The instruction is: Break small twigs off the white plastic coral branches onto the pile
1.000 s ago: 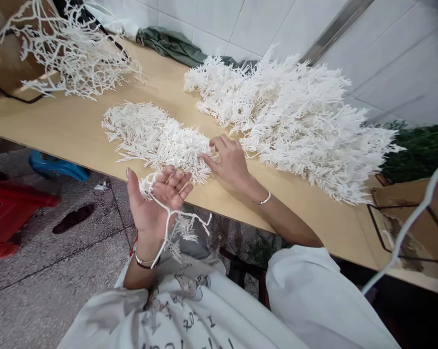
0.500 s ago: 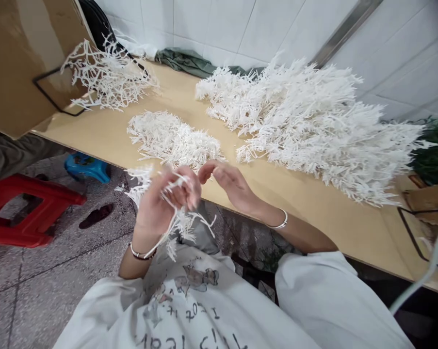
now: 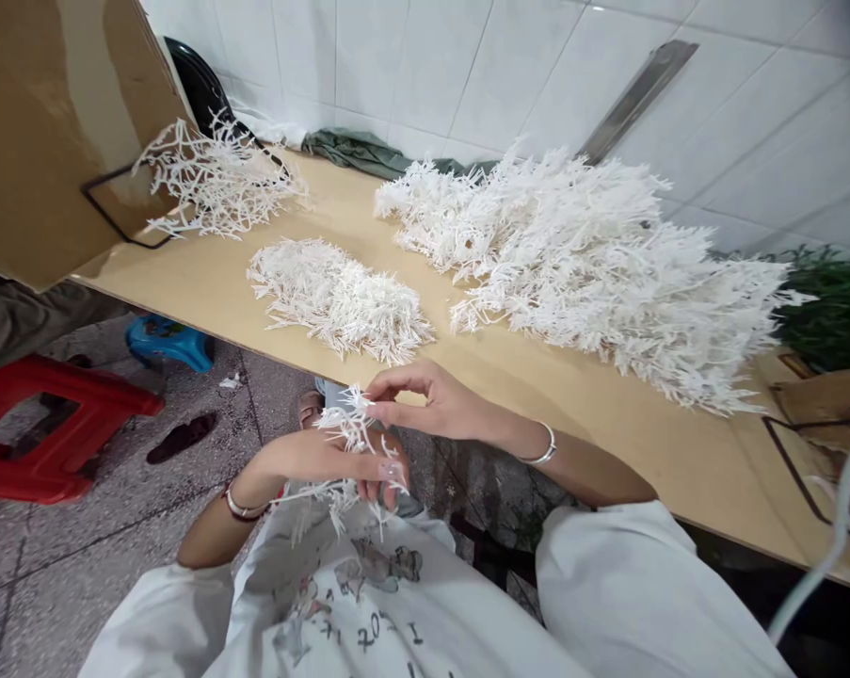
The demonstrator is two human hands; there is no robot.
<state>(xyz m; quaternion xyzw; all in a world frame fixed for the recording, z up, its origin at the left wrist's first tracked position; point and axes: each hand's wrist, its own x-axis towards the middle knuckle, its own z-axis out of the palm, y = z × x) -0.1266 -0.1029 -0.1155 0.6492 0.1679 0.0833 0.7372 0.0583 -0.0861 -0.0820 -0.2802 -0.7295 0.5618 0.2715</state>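
My left hand (image 3: 340, 461) lies low in front of my chest, fingers closed round a white plastic branch stem (image 3: 329, 494) whose spiky twigs hang below it. My right hand (image 3: 431, 405) is just above it, thumb and forefinger pinched on a small white sprig (image 3: 346, 414) at the stem's upper end. Both hands are on the near side of the wooden table's edge (image 3: 467, 377). A small heap of loose white sprigs (image 3: 336, 297) lies on the table just beyond my hands.
A large pile of white branches (image 3: 580, 254) covers the table's right and back. Bare white branch frames (image 3: 213, 179) lie at the far left beside a cardboard sheet (image 3: 50, 122). A red stool (image 3: 50, 428) and a blue stool (image 3: 167, 339) stand on the floor at left. Green foliage (image 3: 830, 306) sits at right.
My right hand left the small heap with a sprig and came down to the stem. My left hand turned over and dropped towards my lap, still holding the stem.
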